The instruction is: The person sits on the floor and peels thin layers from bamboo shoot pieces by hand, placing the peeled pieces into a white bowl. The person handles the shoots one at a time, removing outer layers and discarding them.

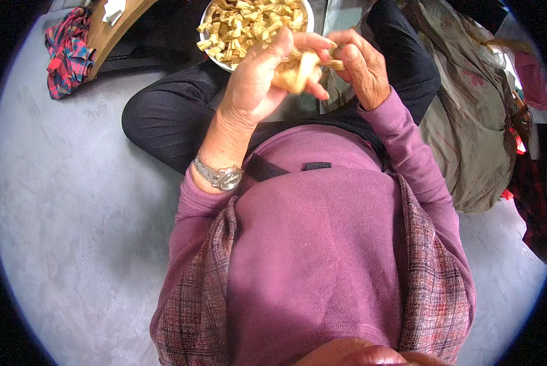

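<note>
Both of my hands are raised over my crossed legs. A yellow strip, which looks like bean curd skin, is looped around the fingers of my left hand. My right hand pinches the end of that strip between thumb and fingers. Part of the loop is blurred, and the fingers hide some of it. Just beyond my left hand stands a white bowl heaped with several knotted yellow strips of the same kind. My left hand and wrist cover part of the bowl's near side.
At the upper left, a red and blue plaid cloth hangs beside a curved wooden edge with a white piece of paper on it. Grey-green fabric lies heaped to my right. The floor is grey.
</note>
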A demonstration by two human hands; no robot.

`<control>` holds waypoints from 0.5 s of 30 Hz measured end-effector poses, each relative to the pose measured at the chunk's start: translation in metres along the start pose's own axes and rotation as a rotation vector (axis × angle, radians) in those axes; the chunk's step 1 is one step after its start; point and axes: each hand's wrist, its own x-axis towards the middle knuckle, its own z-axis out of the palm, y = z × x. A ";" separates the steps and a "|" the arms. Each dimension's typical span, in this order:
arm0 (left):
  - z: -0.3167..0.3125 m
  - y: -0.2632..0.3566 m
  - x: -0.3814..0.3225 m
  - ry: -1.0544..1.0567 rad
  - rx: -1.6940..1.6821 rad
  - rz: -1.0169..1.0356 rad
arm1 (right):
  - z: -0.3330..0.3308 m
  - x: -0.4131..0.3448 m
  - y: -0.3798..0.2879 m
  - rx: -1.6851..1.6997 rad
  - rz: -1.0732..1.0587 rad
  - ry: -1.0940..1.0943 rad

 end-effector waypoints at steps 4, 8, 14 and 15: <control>-0.005 0.005 -0.003 0.048 -0.042 -0.016 | -0.020 -0.014 0.010 -0.222 -0.107 0.056; -0.017 0.024 -0.009 0.055 -0.066 0.058 | -0.043 -0.024 0.010 -0.330 -0.052 0.055; -0.014 0.016 0.002 0.319 0.286 0.077 | -0.033 -0.018 0.022 -0.249 0.035 0.078; -0.017 0.011 0.001 0.363 0.389 0.056 | -0.033 -0.017 0.023 -0.224 0.037 0.068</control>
